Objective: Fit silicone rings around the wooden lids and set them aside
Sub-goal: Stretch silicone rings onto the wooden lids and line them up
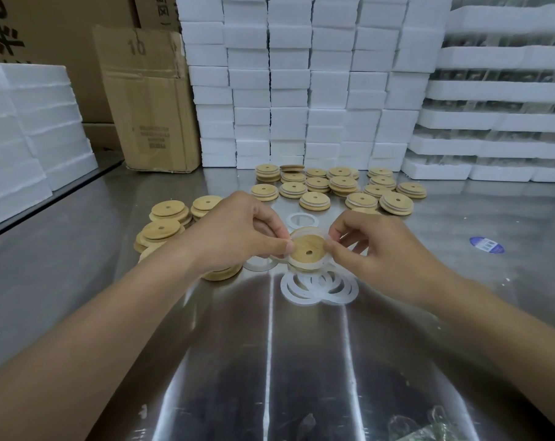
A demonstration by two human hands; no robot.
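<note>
- Both hands are up just above the table (270, 361), meeting over 1 wooden lid (308, 249) with a small hole in its middle.
- The left hand (238, 230) pinches the lid's left edge, its fingers (287, 246) curled in tight on the rim.
- The right hand (375, 246) pinches at the right edge, thumb and forefinger closed on the lid and on the silicone ring (305, 231).
- That ring is translucent and sits round the lid's far rim; whether it is seated all the way round, I cannot tell.
- Right below the lid, loose rings (320, 288) lie overlapping on the table, white and flat.
- 1 single ring (290, 220) lies just behind the hands, and another clear ring (260, 265) peeks out under the left hand.
- Off to the left, a heap of bare lids (165, 224), stacked a few high.
- Further back, a spread of lids (333, 186) in short stacks, a pale band showing round several.
- Behind them, a wall of white foam blocks (301, 90), with a cardboard box (149, 100) to its left.
- A blue sticker (487, 245) lies on the table, well apart to the right.
</note>
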